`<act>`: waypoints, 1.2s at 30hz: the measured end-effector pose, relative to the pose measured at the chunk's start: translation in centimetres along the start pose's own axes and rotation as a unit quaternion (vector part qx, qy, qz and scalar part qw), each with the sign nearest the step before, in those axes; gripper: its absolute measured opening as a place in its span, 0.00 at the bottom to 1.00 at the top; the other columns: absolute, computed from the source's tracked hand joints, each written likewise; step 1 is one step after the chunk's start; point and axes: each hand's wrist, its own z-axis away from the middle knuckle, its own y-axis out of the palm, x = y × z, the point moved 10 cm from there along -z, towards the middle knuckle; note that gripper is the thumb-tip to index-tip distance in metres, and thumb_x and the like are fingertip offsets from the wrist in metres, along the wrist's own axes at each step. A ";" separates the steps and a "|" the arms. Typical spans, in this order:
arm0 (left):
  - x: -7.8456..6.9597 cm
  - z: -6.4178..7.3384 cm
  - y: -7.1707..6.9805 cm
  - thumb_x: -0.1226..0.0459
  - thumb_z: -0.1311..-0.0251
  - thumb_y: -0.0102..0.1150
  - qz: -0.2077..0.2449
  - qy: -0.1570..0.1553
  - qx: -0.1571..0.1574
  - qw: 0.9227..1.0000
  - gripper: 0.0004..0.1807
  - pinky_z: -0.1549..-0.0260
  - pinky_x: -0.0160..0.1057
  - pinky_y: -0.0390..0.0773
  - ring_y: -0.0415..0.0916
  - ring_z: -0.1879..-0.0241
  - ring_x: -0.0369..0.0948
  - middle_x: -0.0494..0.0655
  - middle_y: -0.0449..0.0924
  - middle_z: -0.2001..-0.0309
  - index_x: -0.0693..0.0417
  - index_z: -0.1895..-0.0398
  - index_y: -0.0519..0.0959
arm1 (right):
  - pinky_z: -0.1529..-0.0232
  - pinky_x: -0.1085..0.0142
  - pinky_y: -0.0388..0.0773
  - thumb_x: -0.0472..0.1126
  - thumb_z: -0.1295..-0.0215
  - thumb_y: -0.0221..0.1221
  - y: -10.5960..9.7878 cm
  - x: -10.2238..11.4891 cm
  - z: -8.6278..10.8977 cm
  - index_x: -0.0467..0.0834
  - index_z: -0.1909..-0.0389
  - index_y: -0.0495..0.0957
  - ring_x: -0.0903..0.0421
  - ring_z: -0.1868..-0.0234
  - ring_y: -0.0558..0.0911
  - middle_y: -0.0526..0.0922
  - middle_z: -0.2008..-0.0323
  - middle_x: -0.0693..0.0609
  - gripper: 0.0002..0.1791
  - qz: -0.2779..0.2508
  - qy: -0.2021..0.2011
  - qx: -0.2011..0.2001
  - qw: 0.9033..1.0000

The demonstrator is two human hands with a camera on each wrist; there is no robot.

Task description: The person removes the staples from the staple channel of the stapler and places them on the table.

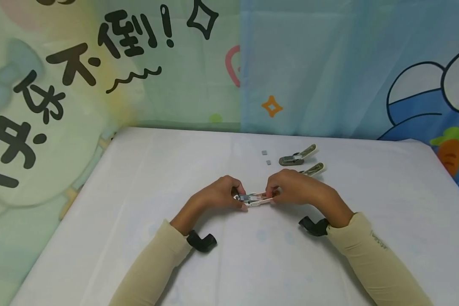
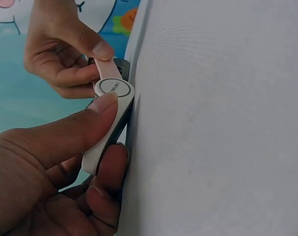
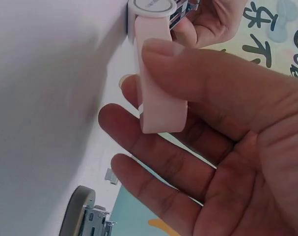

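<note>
Both hands hold one small pink-and-white stapler [image 1: 255, 198], close over the white tabletop; its metal parts show between them. My left hand [image 1: 225, 193] grips the white end [image 2: 103, 140], thumb on top beside a round disc with lettering, fingers curled beneath. At the other end, my right hand [image 1: 296, 187] pinches the pink lever [image 3: 163, 115] between thumb and index finger. The remaining right fingers are spread loosely below it in the right wrist view. Part of the stapler's underside is hidden by the left fingers.
Behind the right hand lies an opened grey-green stapler [image 1: 292, 160]; a second one [image 1: 315, 168] is partly covered by that hand. Two small grey pieces, one farther back [image 1: 264, 152] and one nearer [image 1: 268, 162], lie left of them. A printed cloth [image 1: 317, 72] hangs behind the table.
</note>
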 end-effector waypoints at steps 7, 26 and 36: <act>-0.1 0.0 0.0 0.66 0.51 0.75 -0.001 0.013 0.002 1.000 0.11 0.71 0.33 0.69 0.70 0.71 0.37 0.42 0.80 0.70 0.56 0.67 0.82 | 0.42 0.48 0.66 0.36 0.36 0.64 -0.7 2.4 -0.5 0.45 0.66 0.86 0.46 0.44 0.72 0.80 0.52 0.47 0.03 0.012 -0.031 -0.062 0.998; -0.2 0.1 -0.1 0.66 0.51 0.75 0.013 0.020 -0.005 1.000 0.09 0.69 0.33 0.69 0.69 0.70 0.35 0.40 0.81 0.71 0.53 0.71 0.81 | 0.49 0.54 0.67 0.34 0.39 0.65 1.6 3.9 -2.6 0.45 0.71 0.85 0.45 0.47 0.71 0.81 0.52 0.48 0.04 -0.025 -0.014 -0.112 0.993; 0.0 0.1 -0.1 0.67 0.52 0.75 0.023 0.018 -0.005 1.000 0.09 0.63 0.33 0.71 0.72 0.66 0.35 0.40 0.81 0.70 0.53 0.71 0.82 | 0.49 0.53 0.68 0.33 0.41 0.67 1.7 3.9 -3.0 0.43 0.73 0.85 0.47 0.52 0.75 0.82 0.57 0.50 0.03 -0.044 -0.021 -0.131 0.990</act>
